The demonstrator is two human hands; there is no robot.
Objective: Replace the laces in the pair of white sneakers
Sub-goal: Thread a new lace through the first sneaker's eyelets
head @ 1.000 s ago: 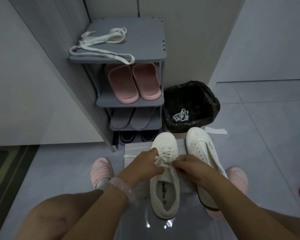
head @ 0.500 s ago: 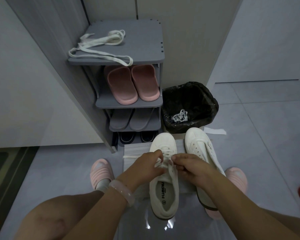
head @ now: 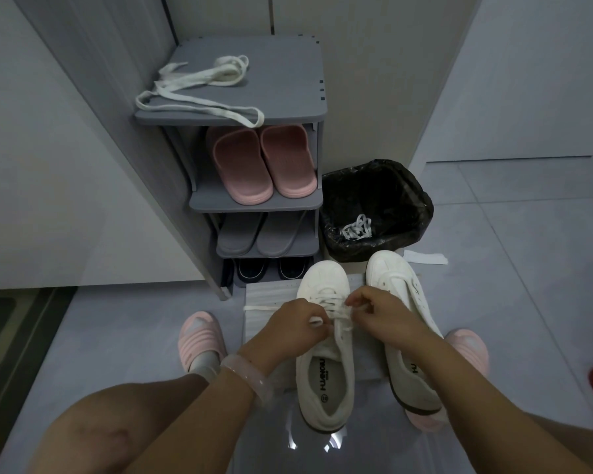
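I have both hands low in the centre of the frame, over the left sneaker [head: 324,340]. My left hand [head: 290,331] pinches a strand of its white lace [head: 341,318] and my right hand [head: 382,314] pinches another strand just beside it. This looks like untying or loosening, so I would pull each strand evenly and free it eyelet by eyelet rather than yank.

The right sneaker [head: 399,302] stands just beside, still laced. Both rest on a pale sheet [head: 271,299] on the floor. Loose laces [head: 199,90] lie on the shoe rack [head: 288,107] at upper centre, and a bin [head: 377,206] holding a lace sits right of it. My right forearm crosses the right sneaker, hiding its heel.
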